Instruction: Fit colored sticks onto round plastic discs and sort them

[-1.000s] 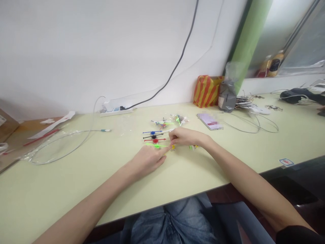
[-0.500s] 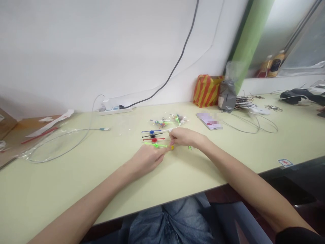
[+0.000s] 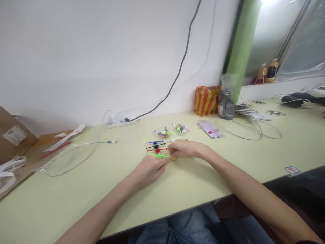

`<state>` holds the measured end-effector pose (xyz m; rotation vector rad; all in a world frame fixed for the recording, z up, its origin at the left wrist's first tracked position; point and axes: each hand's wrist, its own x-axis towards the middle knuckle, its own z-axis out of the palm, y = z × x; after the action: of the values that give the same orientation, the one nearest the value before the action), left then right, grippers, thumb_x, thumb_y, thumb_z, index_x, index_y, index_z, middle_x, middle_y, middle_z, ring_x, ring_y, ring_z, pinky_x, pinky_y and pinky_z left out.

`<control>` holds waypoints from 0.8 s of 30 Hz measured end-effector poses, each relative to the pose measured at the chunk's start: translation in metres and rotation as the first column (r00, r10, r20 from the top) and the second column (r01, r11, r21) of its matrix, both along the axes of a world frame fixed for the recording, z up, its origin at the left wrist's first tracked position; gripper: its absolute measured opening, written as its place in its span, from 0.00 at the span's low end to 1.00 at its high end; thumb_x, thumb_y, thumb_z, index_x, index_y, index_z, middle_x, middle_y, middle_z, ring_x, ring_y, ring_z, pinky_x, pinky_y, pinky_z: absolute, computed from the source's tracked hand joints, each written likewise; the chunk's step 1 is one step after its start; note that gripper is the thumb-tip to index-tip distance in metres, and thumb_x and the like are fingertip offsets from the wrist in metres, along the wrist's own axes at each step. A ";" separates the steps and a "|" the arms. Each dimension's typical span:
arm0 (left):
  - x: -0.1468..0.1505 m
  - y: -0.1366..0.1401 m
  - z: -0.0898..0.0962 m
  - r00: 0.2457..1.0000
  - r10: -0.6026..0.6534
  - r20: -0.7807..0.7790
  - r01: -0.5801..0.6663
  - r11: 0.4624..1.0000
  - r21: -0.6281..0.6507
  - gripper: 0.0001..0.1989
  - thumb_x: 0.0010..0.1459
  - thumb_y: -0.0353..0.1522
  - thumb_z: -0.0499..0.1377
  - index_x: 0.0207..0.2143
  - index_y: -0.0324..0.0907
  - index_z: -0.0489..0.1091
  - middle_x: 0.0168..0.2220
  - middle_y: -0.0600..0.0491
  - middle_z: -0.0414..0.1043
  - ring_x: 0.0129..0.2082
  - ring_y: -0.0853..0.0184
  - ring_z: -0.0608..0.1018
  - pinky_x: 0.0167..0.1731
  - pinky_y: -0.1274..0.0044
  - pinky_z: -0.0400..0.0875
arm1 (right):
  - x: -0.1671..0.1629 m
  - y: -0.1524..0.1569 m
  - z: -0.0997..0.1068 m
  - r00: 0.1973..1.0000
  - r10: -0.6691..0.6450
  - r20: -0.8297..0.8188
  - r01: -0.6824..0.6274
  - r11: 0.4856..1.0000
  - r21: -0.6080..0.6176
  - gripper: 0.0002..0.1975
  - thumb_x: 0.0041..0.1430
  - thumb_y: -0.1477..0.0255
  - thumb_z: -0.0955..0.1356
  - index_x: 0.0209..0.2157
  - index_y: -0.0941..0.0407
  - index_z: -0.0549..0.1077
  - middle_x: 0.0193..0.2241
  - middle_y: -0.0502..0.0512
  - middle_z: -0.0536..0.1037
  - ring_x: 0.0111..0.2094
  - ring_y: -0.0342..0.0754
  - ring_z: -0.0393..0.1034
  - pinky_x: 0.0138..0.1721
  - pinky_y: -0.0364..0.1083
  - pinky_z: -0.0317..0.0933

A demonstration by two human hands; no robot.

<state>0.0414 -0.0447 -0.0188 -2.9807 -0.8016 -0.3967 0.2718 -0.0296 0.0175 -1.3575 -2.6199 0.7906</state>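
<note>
1. Brown cardboard box (image 3: 17,135) stands at the far left of the worktop (image 3: 122,203).
2. Left hand (image 3: 152,167): index finger stretched toward a small yellow piece (image 3: 174,158), other fingers curled; whether it grips anything, I cannot tell.
3. Blue arrow spinner (image 3: 155,143), black arrow spinner (image 3: 156,147), red arrow spinner (image 3: 157,151) and green arrow spinner (image 3: 159,156) lie in a row, the green one just beside the left hand.
4. Yellow piece: between both hands' fingertips, partly hidden.
5. Right hand (image 3: 184,148): fingers bent down at the yellow piece, their hold hidden.
6. Smartphone (image 3: 210,130) lies beyond the right hand.
</note>
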 end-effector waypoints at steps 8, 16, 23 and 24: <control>-0.013 0.022 -0.003 0.922 0.048 0.385 -0.078 0.995 0.063 0.15 0.64 0.26 0.51 0.42 0.44 0.77 0.28 0.54 0.78 0.22 0.72 0.73 0.27 0.79 0.66 | 0.000 -0.001 -0.002 0.998 0.045 0.036 -0.048 0.995 0.091 0.04 0.53 0.74 0.69 0.29 0.56 0.69 0.27 0.48 0.69 0.27 0.43 0.59 0.27 0.43 0.47; -0.070 0.089 -0.002 0.794 0.481 0.371 -0.532 0.846 0.044 0.19 0.64 0.27 0.49 0.55 0.42 0.69 0.51 0.44 0.69 0.50 0.59 0.75 0.52 0.65 0.69 | -0.001 -0.008 0.004 0.998 -0.003 0.060 -0.001 0.998 0.066 0.02 0.53 0.72 0.68 0.31 0.55 0.71 0.27 0.49 0.70 0.27 0.43 0.60 0.26 0.43 0.48; -0.077 0.103 -0.020 0.793 0.571 0.214 -0.590 0.807 0.032 0.25 0.62 0.29 0.51 0.62 0.42 0.63 0.63 0.40 0.61 0.62 0.50 0.67 0.61 0.57 0.62 | 0.001 -0.005 0.005 0.999 0.004 0.053 -0.007 0.999 0.048 0.05 0.53 0.72 0.69 0.33 0.55 0.72 0.29 0.50 0.72 0.27 0.43 0.61 0.25 0.43 0.50; -0.076 0.104 -0.022 0.794 0.575 0.198 -0.591 0.806 0.028 0.25 0.63 0.30 0.51 0.62 0.42 0.62 0.65 0.40 0.59 0.64 0.50 0.65 0.62 0.57 0.60 | 0.002 -0.005 0.004 0.999 0.011 0.047 -0.013 0.999 0.043 0.05 0.52 0.73 0.69 0.33 0.56 0.72 0.29 0.50 0.72 0.27 0.43 0.61 0.25 0.43 0.50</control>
<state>-0.0351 0.0592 -0.0404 -2.4477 -1.6060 -0.6424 0.2735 -0.0341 0.0219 -1.3666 -2.6671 0.7076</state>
